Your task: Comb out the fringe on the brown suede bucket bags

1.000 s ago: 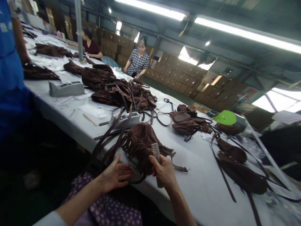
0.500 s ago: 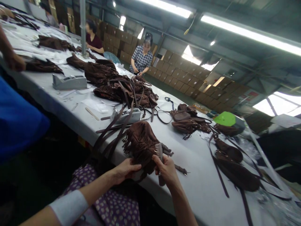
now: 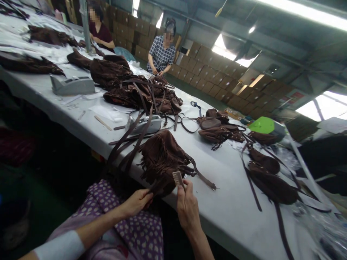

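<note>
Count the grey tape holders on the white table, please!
2 that I can see: one grey plastic tape dispenser by the left end of the piled brown bags, another just beyond the nearest fringed brown bag. More may be hidden.

Whitish band (image 3: 61, 246) around left forearm (image 3: 100, 227), pale-spotted purple garment (image 3: 141, 236), possibly an apron

Bright windows (image 3: 223, 45) glare on the far side above rows of stacked cardboard boxes (image 3: 200, 86) and a strip of green floor (image 3: 192, 91); a fluorescent tube (image 3: 306, 12) glows under the grey ceiling (image 3: 287, 43) at right, while a long white-covered table (image 3: 225, 173) runs from near right to far left, past a metal post (image 3: 85, 29)
</note>
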Demonstrator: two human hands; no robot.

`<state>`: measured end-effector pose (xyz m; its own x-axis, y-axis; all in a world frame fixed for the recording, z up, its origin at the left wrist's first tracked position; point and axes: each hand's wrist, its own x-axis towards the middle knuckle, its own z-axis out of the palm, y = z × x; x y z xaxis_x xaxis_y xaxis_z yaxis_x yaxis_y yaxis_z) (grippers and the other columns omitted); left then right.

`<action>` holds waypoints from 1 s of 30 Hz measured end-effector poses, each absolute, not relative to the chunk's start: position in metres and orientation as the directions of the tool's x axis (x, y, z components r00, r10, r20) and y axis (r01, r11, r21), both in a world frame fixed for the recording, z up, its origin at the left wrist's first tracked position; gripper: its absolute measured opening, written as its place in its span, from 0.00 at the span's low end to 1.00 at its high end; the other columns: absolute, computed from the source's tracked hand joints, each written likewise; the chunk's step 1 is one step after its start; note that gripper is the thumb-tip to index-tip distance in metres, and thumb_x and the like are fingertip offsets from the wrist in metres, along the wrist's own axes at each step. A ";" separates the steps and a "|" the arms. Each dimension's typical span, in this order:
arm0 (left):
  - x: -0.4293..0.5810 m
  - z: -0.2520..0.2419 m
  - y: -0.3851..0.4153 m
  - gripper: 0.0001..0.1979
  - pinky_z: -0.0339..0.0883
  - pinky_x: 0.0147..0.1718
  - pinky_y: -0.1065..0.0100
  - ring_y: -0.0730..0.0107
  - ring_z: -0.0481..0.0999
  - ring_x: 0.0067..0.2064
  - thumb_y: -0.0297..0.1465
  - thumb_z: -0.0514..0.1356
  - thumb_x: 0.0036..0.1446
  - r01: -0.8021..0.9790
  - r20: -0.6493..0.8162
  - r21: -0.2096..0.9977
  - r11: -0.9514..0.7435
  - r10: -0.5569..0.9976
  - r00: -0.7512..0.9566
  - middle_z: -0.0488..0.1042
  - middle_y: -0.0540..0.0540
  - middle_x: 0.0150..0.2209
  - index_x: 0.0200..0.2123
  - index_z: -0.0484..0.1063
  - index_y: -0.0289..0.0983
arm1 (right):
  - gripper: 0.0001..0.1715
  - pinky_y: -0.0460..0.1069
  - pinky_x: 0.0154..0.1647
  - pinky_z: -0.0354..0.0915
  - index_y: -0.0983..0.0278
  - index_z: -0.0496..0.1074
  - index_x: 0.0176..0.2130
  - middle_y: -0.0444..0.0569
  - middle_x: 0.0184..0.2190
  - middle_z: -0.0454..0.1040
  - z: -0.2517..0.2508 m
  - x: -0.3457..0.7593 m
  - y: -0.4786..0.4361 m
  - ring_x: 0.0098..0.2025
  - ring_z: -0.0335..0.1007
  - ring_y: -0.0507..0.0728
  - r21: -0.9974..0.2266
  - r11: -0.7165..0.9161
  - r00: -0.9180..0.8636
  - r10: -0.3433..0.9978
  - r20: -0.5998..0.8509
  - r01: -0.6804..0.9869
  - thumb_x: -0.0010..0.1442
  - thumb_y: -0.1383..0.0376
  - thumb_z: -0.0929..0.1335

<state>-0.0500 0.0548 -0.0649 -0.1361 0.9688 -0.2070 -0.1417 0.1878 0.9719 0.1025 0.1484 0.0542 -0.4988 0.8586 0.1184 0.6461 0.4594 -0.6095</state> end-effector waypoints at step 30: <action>-0.079 -0.010 0.133 0.15 0.55 0.51 0.60 0.67 0.66 0.32 0.41 0.53 0.60 0.331 0.207 0.933 -0.139 0.962 -0.178 0.67 0.51 0.23 0.26 0.71 0.40 | 0.26 0.41 0.14 0.43 0.66 0.71 0.50 0.34 0.15 0.56 0.079 0.103 0.122 0.14 0.43 0.44 -0.952 -0.296 -0.906 0.380 -0.187 0.073 0.59 0.52 0.69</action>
<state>-0.0789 0.1328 -0.0096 -0.1777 0.9622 0.2065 0.3307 -0.1393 0.9334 0.1030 0.1223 0.0792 -0.9060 0.3796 -0.1871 0.0727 -0.2960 -0.9524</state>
